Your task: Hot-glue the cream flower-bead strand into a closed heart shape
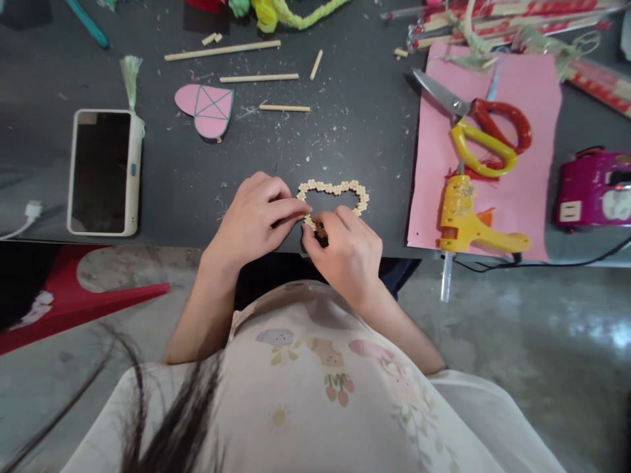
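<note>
A heart-shaped frame of small cream beads (335, 189) lies on the dark table (345, 125) near its front edge. My left hand (256, 220) pinches the frame's lower left side with closed fingers. My right hand (348, 253) is closed too, its fingertips pressed against the frame's bottom point beside the left fingertips. The lower part of the heart is hidden behind both hands.
A pink sheet (513, 197) on the right carries a yellow glue gun (466, 220) and red-and-yellow scissors (486, 131). A magenta device (594, 187) sits far right. A phone (104, 172), a pink paper heart (206, 108) and wooden sticks (259, 77) lie to the left and behind.
</note>
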`<state>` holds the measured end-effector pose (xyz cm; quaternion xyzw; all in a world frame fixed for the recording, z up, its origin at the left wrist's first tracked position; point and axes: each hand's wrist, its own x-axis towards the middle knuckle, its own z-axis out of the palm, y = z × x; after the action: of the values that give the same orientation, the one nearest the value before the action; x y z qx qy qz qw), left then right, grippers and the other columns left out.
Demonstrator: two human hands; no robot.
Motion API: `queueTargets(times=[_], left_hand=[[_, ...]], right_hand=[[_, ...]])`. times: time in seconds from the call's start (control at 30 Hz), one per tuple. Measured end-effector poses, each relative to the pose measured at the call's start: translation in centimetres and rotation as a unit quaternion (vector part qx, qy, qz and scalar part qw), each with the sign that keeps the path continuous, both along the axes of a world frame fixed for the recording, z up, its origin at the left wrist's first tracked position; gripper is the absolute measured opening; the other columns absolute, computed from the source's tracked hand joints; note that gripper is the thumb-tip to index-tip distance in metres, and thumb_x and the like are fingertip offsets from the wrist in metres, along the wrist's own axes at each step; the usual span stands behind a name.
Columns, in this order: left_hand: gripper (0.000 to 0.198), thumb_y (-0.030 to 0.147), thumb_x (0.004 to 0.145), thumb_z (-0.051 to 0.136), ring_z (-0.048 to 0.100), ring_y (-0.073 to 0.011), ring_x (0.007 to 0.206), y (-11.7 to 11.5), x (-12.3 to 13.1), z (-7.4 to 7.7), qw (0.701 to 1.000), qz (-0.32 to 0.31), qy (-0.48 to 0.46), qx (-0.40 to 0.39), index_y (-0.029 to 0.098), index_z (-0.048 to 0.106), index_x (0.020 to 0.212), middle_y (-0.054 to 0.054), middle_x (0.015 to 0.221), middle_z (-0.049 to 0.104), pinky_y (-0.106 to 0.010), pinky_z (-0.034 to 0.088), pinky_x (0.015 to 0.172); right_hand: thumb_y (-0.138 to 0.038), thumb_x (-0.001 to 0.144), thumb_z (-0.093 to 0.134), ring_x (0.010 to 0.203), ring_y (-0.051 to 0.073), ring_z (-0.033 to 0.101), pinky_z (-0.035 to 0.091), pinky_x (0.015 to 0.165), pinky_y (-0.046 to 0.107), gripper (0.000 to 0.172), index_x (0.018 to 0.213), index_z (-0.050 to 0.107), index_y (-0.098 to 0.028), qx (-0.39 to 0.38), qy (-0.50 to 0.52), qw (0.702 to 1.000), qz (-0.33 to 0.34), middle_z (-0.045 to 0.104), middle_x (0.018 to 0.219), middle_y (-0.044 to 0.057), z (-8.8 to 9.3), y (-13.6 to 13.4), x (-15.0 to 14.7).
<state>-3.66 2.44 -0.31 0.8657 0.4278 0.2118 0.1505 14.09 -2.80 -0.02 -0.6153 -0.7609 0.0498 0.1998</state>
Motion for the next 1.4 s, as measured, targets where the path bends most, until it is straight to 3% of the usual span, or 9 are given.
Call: queueTargets(times=[0.2,0.67,0.9,1.4], left_hand=[[0.021,0.033,0.098,0.054,0.053,-0.0191,0.086,0.0,0.0,-0.2,1.0,-0.005,-0.018,0.013,0.029,0.074,0.103,-0.002,0.087,0.061,-0.037,0.043,0.081],[0.022,0.032,0.1,0.049,0.047,-0.0195,0.082,0.4,-0.1,-0.2,0.998,-0.042,-0.02,0.04,0.027,0.071,0.101,-0.002,0.085,0.059,-0.037,0.04,0.075],[0.023,0.031,0.1,0.048,0.051,-0.0201,0.087,0.9,-0.3,0.6,0.997,-0.077,0.006,0.002,0.025,0.069,0.103,-0.004,0.094,0.059,-0.038,0.043,0.081],[0.023,0.034,0.099,0.049,0.048,-0.0238,0.092,2.5,0.0,1.7,0.99,-0.133,0.051,0.016,0.024,0.069,0.097,-0.008,0.1,0.054,-0.042,0.045,0.082]], right_hand=[[-0.031,0.098,0.046,0.07,0.015,0.056,0.035,0.063,0.029,0.027,0.088,0.068,-0.02,0.013,-0.021,1.0,-0.001,0.064,0.079,0.003,0.1,0.0,-0.2],[-0.03,0.094,0.054,0.065,0.014,0.054,0.034,0.059,0.029,0.02,0.082,0.066,-0.02,0.052,-0.038,0.997,-0.037,0.061,0.075,0.0,0.1,0.0,-0.8],[-0.033,0.093,0.057,0.066,0.014,0.055,0.035,0.059,0.03,0.02,0.085,0.068,-0.02,0.044,-0.047,0.997,-0.044,0.063,0.076,0.0,0.3,-0.2,-0.9],[-0.036,0.089,0.06,0.068,0.015,0.055,0.035,0.061,0.029,0.019,0.085,0.07,-0.021,0.008,-0.033,0.998,-0.061,0.062,0.076,0.001,0.9,-0.3,-0.2]])
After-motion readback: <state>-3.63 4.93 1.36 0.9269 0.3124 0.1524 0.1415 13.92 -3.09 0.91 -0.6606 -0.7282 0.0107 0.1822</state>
